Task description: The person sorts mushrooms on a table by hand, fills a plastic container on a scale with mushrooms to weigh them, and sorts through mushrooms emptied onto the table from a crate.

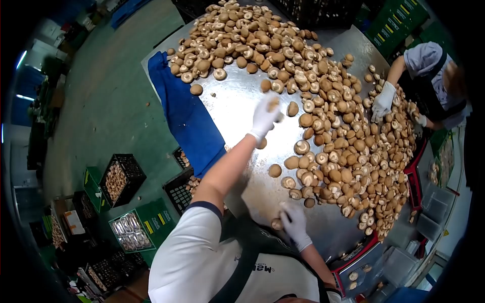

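My left hand (265,119), in a white glove and slightly blurred, is over the bare metal with its fingers closed around a brown mushroom (273,104). Nearer my body, my gloved right hand (294,224) has its fingers apart beside a single mushroom (277,223) close to the table's near edge; whether they touch is unclear. A large heap of brown-capped mushrooms (348,146) curves across the metal table (227,101) from the far side to the right. A few loose ones lie between the heap and my hands.
A blue cloth (189,118) drapes over the table's left edge. At the right, a co-worker's gloved hand (384,102) reaches into the heap. Mushroom-filled crates (123,179) and a green box (151,224) stand on the floor at left. A red-edged tray (353,262) is at lower right.
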### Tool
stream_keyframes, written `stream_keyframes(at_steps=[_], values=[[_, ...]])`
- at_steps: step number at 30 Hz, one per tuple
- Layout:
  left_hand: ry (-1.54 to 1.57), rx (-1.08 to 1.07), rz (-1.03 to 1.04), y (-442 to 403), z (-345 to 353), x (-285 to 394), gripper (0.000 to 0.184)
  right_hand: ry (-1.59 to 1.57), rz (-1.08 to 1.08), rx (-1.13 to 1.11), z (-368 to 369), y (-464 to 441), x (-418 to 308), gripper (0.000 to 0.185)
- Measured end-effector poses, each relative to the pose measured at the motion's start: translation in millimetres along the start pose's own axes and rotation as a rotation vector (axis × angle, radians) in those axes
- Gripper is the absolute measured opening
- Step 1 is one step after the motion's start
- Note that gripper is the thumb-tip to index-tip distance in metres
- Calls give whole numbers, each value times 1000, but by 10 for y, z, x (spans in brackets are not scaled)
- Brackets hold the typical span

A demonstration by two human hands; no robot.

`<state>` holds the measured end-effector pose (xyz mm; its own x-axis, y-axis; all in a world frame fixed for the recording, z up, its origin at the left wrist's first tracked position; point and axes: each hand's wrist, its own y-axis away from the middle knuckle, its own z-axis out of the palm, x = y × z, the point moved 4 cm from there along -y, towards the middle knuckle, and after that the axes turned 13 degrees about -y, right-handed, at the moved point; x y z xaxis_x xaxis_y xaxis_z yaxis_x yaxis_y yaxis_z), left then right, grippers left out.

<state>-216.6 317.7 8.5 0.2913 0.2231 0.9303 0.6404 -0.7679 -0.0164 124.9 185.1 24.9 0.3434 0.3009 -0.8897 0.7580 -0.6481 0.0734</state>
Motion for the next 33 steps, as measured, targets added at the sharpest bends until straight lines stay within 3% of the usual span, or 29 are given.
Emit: stream_keyframes(at_steps=[1, 2, 3, 5, 7, 8, 9, 11, 12, 13, 15, 17, 19, 23, 25, 27, 31, 33], values=[[195, -203, -270, 177, 140, 341, 50, 43, 13, 105, -108, -121, 94, 28], [-215, -34, 289, 100, 338, 169, 52, 55, 12, 142, -231, -233, 135, 28], [-282, -59, 468, 161, 320, 417, 55, 66, 7, 178, -345, -347, 144, 27], [-440, 63, 575, 139, 65, 647, 55, 52, -24, 289, -527, -416, 80, 23], [-31, 273, 493, -161, -450, 602, 50, 67, 28, 365, -641, -315, 238, 23], [-192, 394, 454, -377, -736, 240, 50, 145, 12, 330, -665, -255, 265, 30], [-99, 533, 339, -529, -1131, 292, 47, 164, 20, 336, -650, -231, 229, 33], [-390, 777, 311, -1021, -1918, -77, 38, 201, 40, 344, -575, -202, 154, 40], [-296, 790, 203, -1222, -2264, -186, 37, 237, 76, 308, -483, -127, 291, 49], [-607, 896, 272, -1487, -2631, -481, 37, 261, 108, 312, -402, -125, 297, 54], [-562, 705, 20, -1854, -3126, -827, 45, 302, 102, 319, -327, -148, 333, 60], [-731, 649, -278, -1975, -3232, -943, 62, 330, 134, 307, -297, -106, 407, 62], [-1000, 452, -433, -2267, -3298, -1420, 79, 366, 162, 282, -294, -103, 466, 64], [-1011, 365, -473, -2430, -3214, -1274, 89, 413, 186, 249, -273, -72, 511, 65], [-859, 286, -424, -2579, -3262, -1351, 94, 419, 193, 243, -263, -48, 531, 65], [-733, 211, -288, -2670, -3136, -1444, 93, 422, 202, 238, -255, -37, 527, 66], [-366, 315, -231, -2868, -2727, -1672, 83, 427, 191, 231, -267, -46, 530, 67], [-477, 177, -114, -3152, -2665, -1877, 78, 428, 190, 232, -261, -39, 550, 66]])
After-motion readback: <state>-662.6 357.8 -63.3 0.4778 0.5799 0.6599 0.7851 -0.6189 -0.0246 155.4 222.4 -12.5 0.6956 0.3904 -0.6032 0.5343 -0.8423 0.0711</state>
